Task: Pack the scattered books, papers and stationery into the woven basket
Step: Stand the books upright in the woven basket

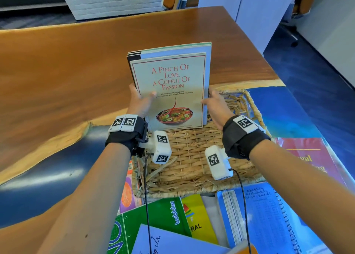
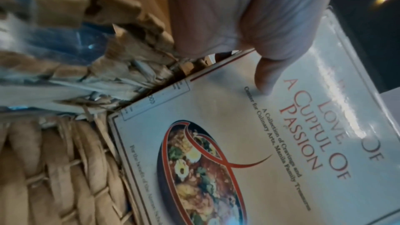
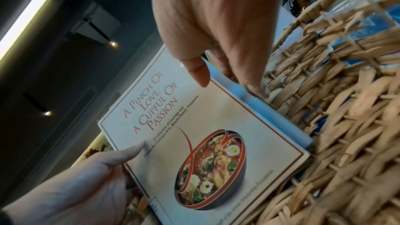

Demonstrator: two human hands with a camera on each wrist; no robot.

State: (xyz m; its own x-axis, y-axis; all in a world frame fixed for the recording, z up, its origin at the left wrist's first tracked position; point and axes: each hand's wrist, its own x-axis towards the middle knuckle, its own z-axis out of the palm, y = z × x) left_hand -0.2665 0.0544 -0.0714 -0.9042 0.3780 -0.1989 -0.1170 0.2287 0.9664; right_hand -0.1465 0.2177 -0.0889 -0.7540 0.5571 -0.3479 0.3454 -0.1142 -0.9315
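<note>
Both hands hold a stack of books upright in the basket [image 1: 194, 157], the bottom edges resting on its woven floor near the far wall. The front book is a cookbook [image 1: 171, 92] with a cream cover, red title and a picture of a bowl of food; behind it stand a pale blue book [image 1: 208, 65] and at least one more with a dark spine, their tops rising above the cookbook.

The left hand [image 1: 139, 101] grips the stack's left edge, thumb pressed flat on the cookbook's cover just left of the small subtitle, fingers wrapped behind. The right hand [image 1: 216, 104] grips the right edge, thumb tip on the cover's margin, fingers curled around the back of the stack, close to the basket's wall. Both wrists carry black straps with white marker blocks.

The basket sits on the worktop [image 1: 76, 61], partly over a blue sheet [image 1: 278, 107]. More items lie scattered around it: a red book [image 1: 311, 157] to the right, a blue spiral notebook [image 1: 269, 215] with a ruler [image 1: 233, 215] along its left side in front, a yellow book [image 1: 199, 221], a green "bubbles" book [image 1: 153, 221], a pale sheet [image 1: 172, 242] with handwriting nearest the camera, and a purple-and-orange item [image 1: 127, 194] against the basket's left side.
</note>
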